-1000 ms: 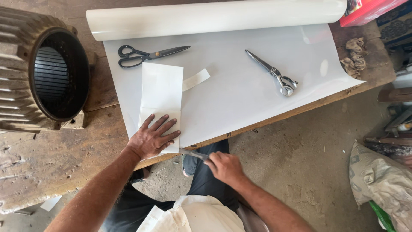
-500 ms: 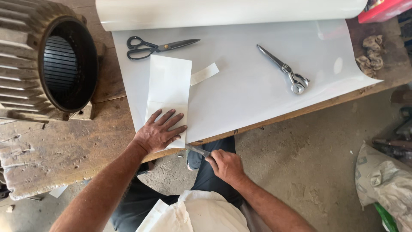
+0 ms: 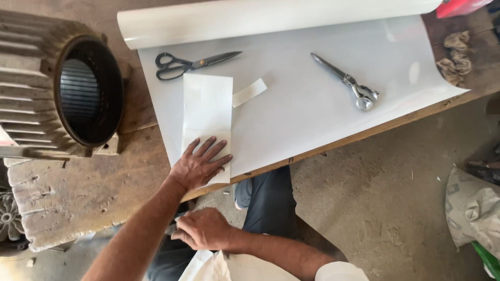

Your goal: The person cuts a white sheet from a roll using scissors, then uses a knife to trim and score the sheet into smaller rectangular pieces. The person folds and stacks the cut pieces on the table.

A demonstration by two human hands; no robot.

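- While the left hand (image 3: 200, 165) is being pressed flat, fingers spread, on the near end of the white paper strip (image 3: 207, 115), the strip is being kept at centre-left of the frame.
- Strip's long axis is being run away from the hands, toward the upper edge; left hand is the nearer one.
- Right hand (image 3: 202, 229) is being held low, below the bench edge (image 3: 364, 132), curled on something that cannot be made out.
- Hands are being kept apart.
- Black-handled scissors (image 3: 192, 63) are being left just beyond the strip's far end; metal shears (image 3: 346, 82) well right, on the white sheet (image 3: 312, 109).
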